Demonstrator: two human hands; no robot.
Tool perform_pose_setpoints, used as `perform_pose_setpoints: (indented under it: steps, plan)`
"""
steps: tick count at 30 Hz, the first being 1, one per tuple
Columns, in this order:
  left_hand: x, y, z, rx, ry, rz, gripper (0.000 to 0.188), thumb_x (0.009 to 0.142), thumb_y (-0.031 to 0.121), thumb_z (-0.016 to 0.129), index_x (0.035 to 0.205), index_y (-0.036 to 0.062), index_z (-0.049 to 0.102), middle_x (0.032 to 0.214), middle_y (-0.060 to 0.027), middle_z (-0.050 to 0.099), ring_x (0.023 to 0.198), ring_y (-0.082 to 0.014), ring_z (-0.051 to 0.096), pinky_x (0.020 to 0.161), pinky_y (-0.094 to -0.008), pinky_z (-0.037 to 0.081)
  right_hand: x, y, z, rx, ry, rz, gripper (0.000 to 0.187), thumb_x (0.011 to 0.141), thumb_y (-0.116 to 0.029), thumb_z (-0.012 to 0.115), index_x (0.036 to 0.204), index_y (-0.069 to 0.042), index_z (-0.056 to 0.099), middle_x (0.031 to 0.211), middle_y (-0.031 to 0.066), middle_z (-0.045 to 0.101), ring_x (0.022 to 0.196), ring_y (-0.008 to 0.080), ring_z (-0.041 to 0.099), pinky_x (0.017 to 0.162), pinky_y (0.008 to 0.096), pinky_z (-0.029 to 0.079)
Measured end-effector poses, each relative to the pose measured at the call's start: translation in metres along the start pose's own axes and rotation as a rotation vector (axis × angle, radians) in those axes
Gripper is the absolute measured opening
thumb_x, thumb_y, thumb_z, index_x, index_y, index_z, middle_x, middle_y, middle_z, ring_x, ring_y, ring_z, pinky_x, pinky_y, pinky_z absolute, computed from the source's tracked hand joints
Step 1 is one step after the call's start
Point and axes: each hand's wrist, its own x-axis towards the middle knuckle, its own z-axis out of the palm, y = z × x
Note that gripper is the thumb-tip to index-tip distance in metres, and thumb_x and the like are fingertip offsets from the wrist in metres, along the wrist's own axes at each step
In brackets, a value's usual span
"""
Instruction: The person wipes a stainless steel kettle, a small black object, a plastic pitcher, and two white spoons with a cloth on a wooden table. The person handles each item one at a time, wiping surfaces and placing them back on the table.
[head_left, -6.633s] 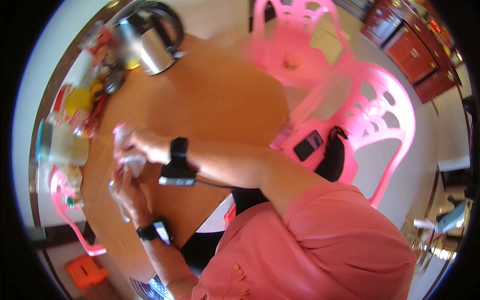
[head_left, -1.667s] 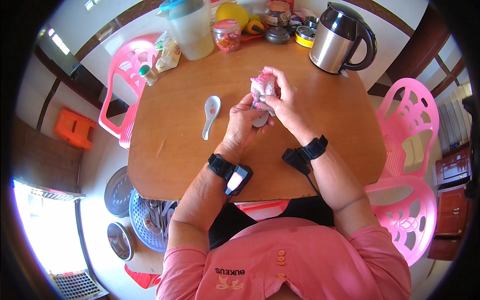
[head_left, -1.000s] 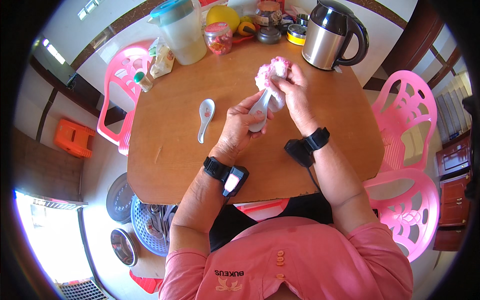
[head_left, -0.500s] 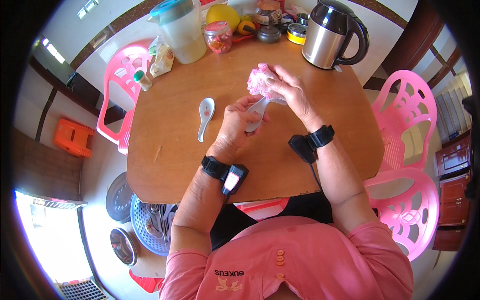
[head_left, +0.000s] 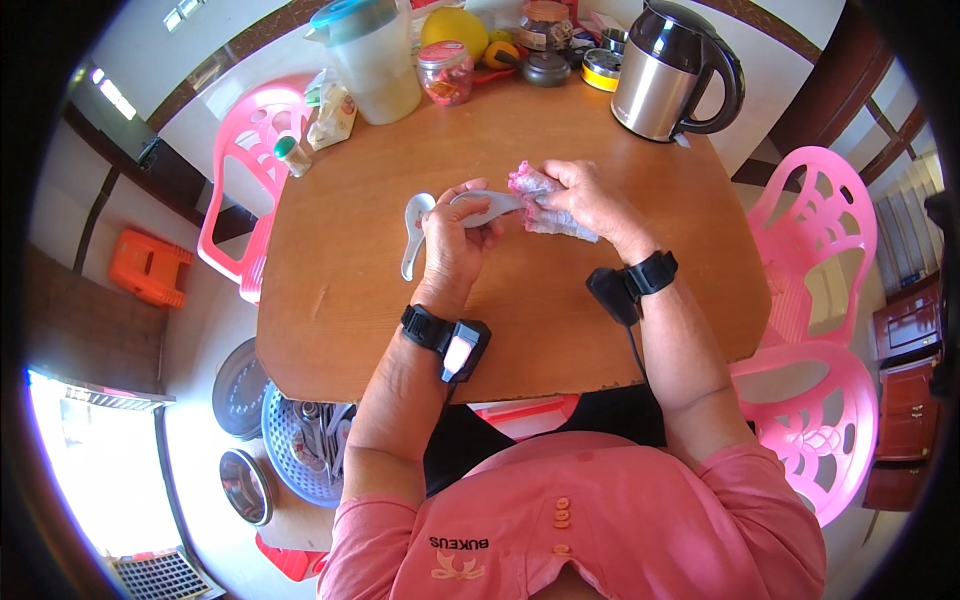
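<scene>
My left hand point(head_left: 458, 235) is closed on the bowl end of a white soup spoon point(head_left: 487, 207), holding it above the table. The spoon's handle points right, into a pink and white cloth point(head_left: 555, 213). My right hand point(head_left: 592, 203) grips that cloth, folded around the handle's end. A second white soup spoon point(head_left: 416, 225) lies on the table just left of my left hand, its handle toward me. Part of its bowl's right edge is close behind my left fingers.
Along the table's point(head_left: 350, 330) far edge stand a lidded pitcher point(head_left: 375, 85), a red candy jar point(head_left: 446, 75), a dark jar and a steel kettle point(head_left: 655, 85). A green-capped shaker point(head_left: 292, 157) stands at the far left. Pink chairs point(head_left: 800, 240) flank the table; a blue basket point(head_left: 290, 445) of utensils sits lower left.
The held spoon has turned from slanting upward to nearly level. My left hand moved slightly left, and my right hand with the cloth came lower and to the right.
</scene>
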Motion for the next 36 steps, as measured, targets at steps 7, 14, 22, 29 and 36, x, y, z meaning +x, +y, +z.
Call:
perform_pose_setpoints:
  steps: [7, 14, 22, 29, 36]
  plan:
    - [0.003, -0.012, 0.001, -0.175, -0.004, 0.126, 0.037, 0.094, -0.002, 0.05, 0.131, -0.0044, 0.047, 0.094, -0.0211, 0.066, 0.069, -0.0311, 0.066, 0.059, -0.0376, 0.054, -0.003, -0.013, 0.008, -0.329, 0.077, -0.065, 0.022, 0.082, -0.016, 0.072, 0.095, 0.001, 0.067, 0.083, 0.0207, 0.069, 0.079, 0.0297, 0.071, 0.07, 0.0413, 0.052]
    - [0.004, -0.014, -0.001, 0.026, -0.056, 0.24, 0.036, 0.095, -0.005, 0.048, 0.131, -0.0044, 0.046, 0.095, -0.0207, 0.066, 0.068, -0.0284, 0.068, 0.054, -0.0351, 0.057, -0.003, -0.003, 0.036, -0.524, 0.224, -0.197, 0.023, 0.085, -0.024, 0.069, 0.089, -0.003, 0.061, 0.08, 0.0242, 0.067, 0.08, 0.0443, 0.066, 0.069, 0.0509, 0.05]
    - [0.0, -0.005, 0.0, 0.053, 0.132, 0.279, 0.036, 0.094, -0.006, 0.05, 0.13, -0.0046, 0.047, 0.088, -0.0187, 0.066, 0.058, -0.0267, 0.065, 0.045, -0.0345, 0.052, -0.006, -0.004, 0.046, -0.387, 0.151, -0.191, 0.021, 0.085, -0.019, 0.068, 0.09, 0.0, 0.06, 0.083, 0.0258, 0.066, 0.08, 0.043, 0.066, 0.07, 0.0478, 0.05]
    - [0.003, -0.006, -0.002, 0.064, 0.169, 0.259, 0.024, 0.09, -0.008, 0.057, 0.114, -0.0041, 0.052, 0.088, -0.0157, 0.065, 0.061, -0.0248, 0.065, 0.05, -0.0342, 0.053, -0.002, 0.001, 0.039, -0.175, 0.033, -0.08, 0.02, 0.082, -0.01, 0.069, 0.093, 0.005, 0.063, 0.083, 0.0197, 0.068, 0.078, 0.0192, 0.065, 0.071, 0.0386, 0.05]
    - [0.005, -0.028, 0.005, 0.029, 0.109, 0.262, 0.02, 0.09, -0.007, 0.06, 0.108, -0.0013, 0.054, 0.099, -0.0117, 0.065, 0.082, -0.0221, 0.067, 0.069, -0.0346, 0.059, 0.0, 0.006, 0.036, -0.043, 0.061, -0.025, 0.022, 0.084, -0.012, 0.075, 0.093, 0.006, 0.067, 0.082, 0.0114, 0.071, 0.076, 0.0123, 0.063, 0.068, 0.0329, 0.052]
